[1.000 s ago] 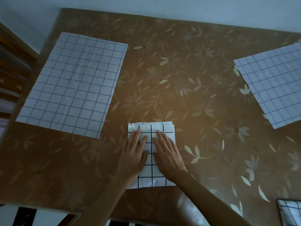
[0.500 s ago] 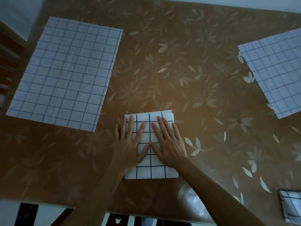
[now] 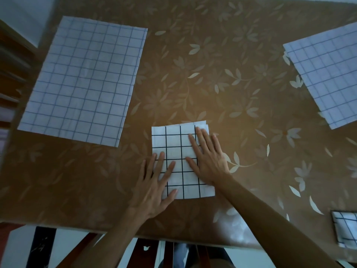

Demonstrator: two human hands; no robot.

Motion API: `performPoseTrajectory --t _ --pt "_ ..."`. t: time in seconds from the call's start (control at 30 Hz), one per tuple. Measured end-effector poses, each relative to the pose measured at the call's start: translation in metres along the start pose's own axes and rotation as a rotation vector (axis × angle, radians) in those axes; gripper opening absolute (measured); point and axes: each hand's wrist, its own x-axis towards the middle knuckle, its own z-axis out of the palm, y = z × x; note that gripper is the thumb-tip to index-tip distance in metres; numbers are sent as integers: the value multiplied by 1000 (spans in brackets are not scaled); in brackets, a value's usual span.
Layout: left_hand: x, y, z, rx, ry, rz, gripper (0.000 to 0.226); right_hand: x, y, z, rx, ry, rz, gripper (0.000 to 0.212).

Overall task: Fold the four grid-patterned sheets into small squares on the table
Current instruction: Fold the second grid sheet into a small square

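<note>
Two flat palms press one part-folded sheet.
The left hand (image 3: 154,182) and right hand (image 3: 208,161) lie with fingers straight on the white, black-gridded folded sheet (image 3: 173,140) near the front edge of the brown flower-patterned table (image 3: 212,84), probably setting creases before another fold. There are four sheets: this one, a flat unfolded sheet at left (image 3: 83,80), another at right (image 3: 328,74), apparently waiting, and a small folded square (image 3: 345,229) near right.

Brown table (image 3: 222,78) with a leafy flower print. There's an open grid sheet (image 3: 85,80) flat by the far left corner and another open sheet (image 3: 328,74) at the right edge. A folded sheet (image 3: 173,144) lies mid-table near the front edge, and a small folded square (image 3: 345,229) sits at the near right corner.
</note>
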Motion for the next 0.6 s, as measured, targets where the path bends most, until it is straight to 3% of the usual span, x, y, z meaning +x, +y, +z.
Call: performPoseTrajectory --t 0.1,0.23,0.4,0.5,0.6 --pt "0 2 -3 -7 -2 -1 81 -8 -5 -5 -24 51 -17 74" --pt "-2 2 -1 -19 1 -10 81 -46 -24 17 -40 62 -182 70" --pt "0 0 -2 -44 -11 0 81 -65 -4 22 -49 23 -101 74" --pt "-7 3 -5 -74 76 17 86 -76 -1 15 -45 46 -118 76" --pt "-27 1 3 -97 195 187 75 -99 -2 18 -14 81 -239 67"
